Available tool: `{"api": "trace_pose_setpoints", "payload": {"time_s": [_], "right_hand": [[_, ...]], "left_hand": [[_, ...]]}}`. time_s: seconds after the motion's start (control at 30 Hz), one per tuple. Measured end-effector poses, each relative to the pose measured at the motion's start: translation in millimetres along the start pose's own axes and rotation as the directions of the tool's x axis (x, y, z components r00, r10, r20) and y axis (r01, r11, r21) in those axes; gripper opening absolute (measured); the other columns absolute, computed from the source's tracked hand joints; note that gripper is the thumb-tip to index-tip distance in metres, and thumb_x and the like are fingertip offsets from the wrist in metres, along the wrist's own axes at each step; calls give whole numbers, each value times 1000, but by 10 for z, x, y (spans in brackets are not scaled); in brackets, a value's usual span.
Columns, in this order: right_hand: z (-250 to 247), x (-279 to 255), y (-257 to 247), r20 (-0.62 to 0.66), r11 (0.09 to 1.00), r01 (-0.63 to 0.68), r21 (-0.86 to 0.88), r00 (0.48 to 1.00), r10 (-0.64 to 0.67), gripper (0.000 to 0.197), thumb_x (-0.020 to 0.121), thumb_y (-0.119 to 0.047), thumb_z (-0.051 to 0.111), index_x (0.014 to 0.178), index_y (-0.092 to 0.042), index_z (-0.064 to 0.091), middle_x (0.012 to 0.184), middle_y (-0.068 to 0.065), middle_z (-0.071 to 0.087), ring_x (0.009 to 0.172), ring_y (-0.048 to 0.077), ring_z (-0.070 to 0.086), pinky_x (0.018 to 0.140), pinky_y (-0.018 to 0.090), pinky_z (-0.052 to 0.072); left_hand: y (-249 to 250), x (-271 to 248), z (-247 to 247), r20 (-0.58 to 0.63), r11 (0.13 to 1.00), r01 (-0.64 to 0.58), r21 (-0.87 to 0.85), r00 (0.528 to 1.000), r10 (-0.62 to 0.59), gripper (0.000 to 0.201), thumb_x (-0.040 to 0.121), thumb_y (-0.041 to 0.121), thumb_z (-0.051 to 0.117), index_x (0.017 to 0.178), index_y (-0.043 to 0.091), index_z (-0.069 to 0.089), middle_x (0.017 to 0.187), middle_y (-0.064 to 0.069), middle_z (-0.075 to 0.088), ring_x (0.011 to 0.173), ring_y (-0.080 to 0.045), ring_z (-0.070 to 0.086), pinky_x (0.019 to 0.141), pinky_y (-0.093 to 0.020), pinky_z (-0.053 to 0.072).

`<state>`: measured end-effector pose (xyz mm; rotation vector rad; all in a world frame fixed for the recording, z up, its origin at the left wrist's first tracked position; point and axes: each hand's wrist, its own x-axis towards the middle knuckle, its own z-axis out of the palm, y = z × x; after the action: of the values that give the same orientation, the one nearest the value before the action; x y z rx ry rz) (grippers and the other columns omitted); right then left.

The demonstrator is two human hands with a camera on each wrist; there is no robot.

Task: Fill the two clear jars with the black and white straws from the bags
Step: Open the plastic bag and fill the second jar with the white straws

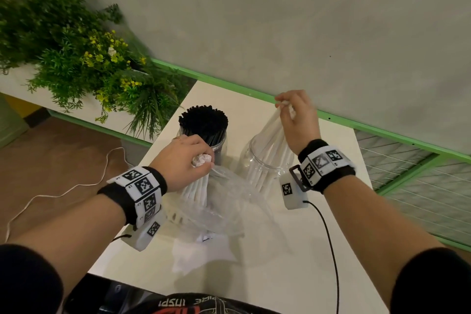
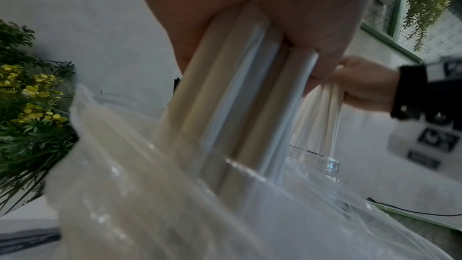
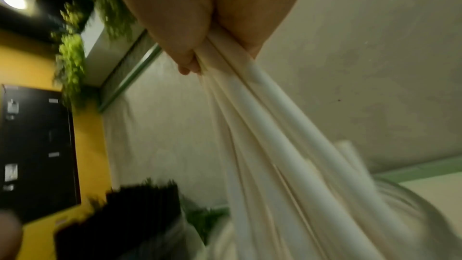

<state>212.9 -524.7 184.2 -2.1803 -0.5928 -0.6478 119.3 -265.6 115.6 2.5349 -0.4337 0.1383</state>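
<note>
On the white table (image 1: 300, 250) stand two clear jars. The left jar (image 1: 219, 144) is packed with black straws (image 1: 203, 120). My right hand (image 1: 297, 120) grips a bunch of white straws (image 1: 274, 135) by their tops, their lower ends inside the right jar (image 1: 252, 158). The same bunch (image 3: 270, 145) fans out below my fingers in the right wrist view. My left hand (image 1: 186, 158) grips a second bundle of white straws (image 1: 196, 191) by its top, standing in a crumpled clear plastic bag (image 1: 224, 211). That bundle (image 2: 235, 96) and the bag (image 2: 155, 195) fill the left wrist view.
A planter of green plants with yellow flowers (image 1: 84, 58) sits left of the table. A green-framed wall edge (image 1: 382, 130) runs behind it. A black cable (image 1: 331, 245) trails from my right wrist and a white cable (image 1: 58, 194) lies on the brown floor. White paper (image 1: 201, 252) lies under the bag.
</note>
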Motion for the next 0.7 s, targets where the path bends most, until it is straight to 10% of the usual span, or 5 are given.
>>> {"api": "trace_pose_setpoints", "payload": {"time_s": [0.23,0.43,0.57,0.7], "right_hand": [[189,-331,372,111,987,-161,-17,981,162,16,95,-10,56,108,-7,63,109,7,61,96,10,54,83,-1,33],[64,-350,583,120,984,-108,-142,985,125,27,93,-4,55,120,-6,57,124,11,49,111,18,51,95,19,39],[-92,-307,660,78,950,-131,-285,984,159,35,90,10,49,121,-2,56,127,19,48,117,32,46,96,4,25],[40,-416,407,161,929,167,-331,980,-118,22,93,-8,53,113,-3,63,111,15,58,106,31,48,93,33,38]], "left_hand": [[8,-19,-5,8,1000,12,-1,1000,-12,18,80,55,40,87,45,54,101,19,52,97,-11,48,90,-29,34],[11,-33,-14,4,1000,10,-15,1000,-9,14,80,53,40,85,46,51,100,18,52,97,-13,48,88,-26,30],[13,-31,-4,3,1000,9,-9,1000,-9,13,80,52,41,86,47,51,99,17,53,97,-13,48,86,-23,28],[20,-41,-4,-6,1000,10,-10,1000,-10,16,80,52,40,87,45,53,99,18,52,97,-13,47,87,-24,28]]}}
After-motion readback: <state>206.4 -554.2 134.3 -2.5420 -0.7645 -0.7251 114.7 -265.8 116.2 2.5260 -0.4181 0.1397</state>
